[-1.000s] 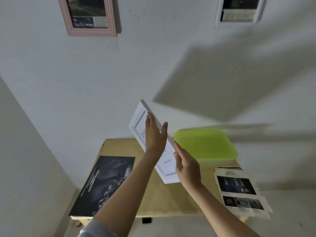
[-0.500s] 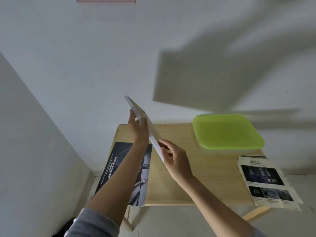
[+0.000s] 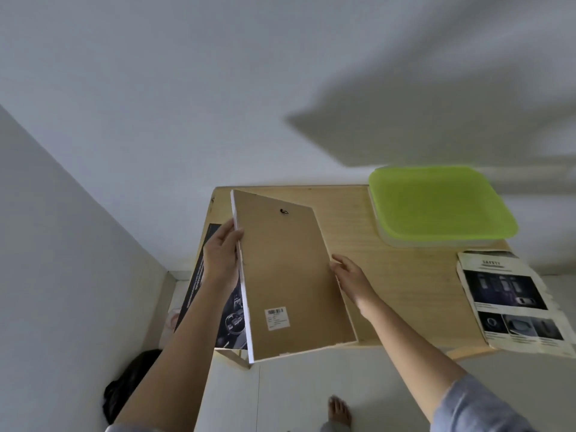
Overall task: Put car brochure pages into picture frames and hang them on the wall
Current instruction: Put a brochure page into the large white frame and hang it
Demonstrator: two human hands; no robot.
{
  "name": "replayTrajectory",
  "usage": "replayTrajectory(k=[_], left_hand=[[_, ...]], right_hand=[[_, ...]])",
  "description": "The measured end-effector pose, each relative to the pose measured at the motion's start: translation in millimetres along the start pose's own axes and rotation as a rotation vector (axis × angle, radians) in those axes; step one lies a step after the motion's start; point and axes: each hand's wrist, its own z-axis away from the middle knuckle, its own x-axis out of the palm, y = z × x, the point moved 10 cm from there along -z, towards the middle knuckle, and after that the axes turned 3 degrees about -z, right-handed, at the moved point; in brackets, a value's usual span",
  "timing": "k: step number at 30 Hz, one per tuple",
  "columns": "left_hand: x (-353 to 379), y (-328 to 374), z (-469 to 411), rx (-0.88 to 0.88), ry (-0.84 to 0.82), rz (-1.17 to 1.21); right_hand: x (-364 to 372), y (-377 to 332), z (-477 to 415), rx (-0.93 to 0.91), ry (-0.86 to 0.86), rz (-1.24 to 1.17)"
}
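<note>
We have just flipped the frame (image 3: 293, 275) backing-up over the table (image 3: 405, 275), ready to open it. Left hand (image 3: 219, 260) pinches its left edge; right hand (image 3: 350, 275) touches the right edge, fingers loosely spread. We count 1 frame, 2 brochures (image 3: 511, 302), 1 tray (image 3: 436, 204).

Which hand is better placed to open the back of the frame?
Right. The left hand grips the frame by its edge; the right hand rests open beside the backing, free.

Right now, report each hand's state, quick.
Left hand: closed on the white picture frame with brown backing, gripping its left edge.
Right hand: open, at the frame's right edge.
</note>
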Motion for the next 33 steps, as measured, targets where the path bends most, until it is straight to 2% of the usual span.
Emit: replayTrajectory(k=[9, 14, 18, 22, 26, 33], left_hand=[[26, -72, -7, -0.133, -0.072, -0.106], [48, -98, -6, -0.143, -0.098, -0.191], [57, -110, -10, -0.117, -0.106, -0.349], [62, -111, -14, -0.04, -0.112, -0.538], [54, -127, -19, -0.066, -0.081, -0.743], [52, -135, -19, -0.07, -0.076, -0.87]], right_hand=[[-60, 41, -3, 0.045, 0.221, -0.137], [-87, 45, -2, 0.002, 0.305, -0.065], [-97, 48, 3, -0.054, 0.372, 0.002], [-98, 47, 3, -0.072, 0.386, 0.047], [-95, 44, 6, -0.13, 0.388, 0.168], [-89, 44, 5, -0.171, 0.375, 0.297]])
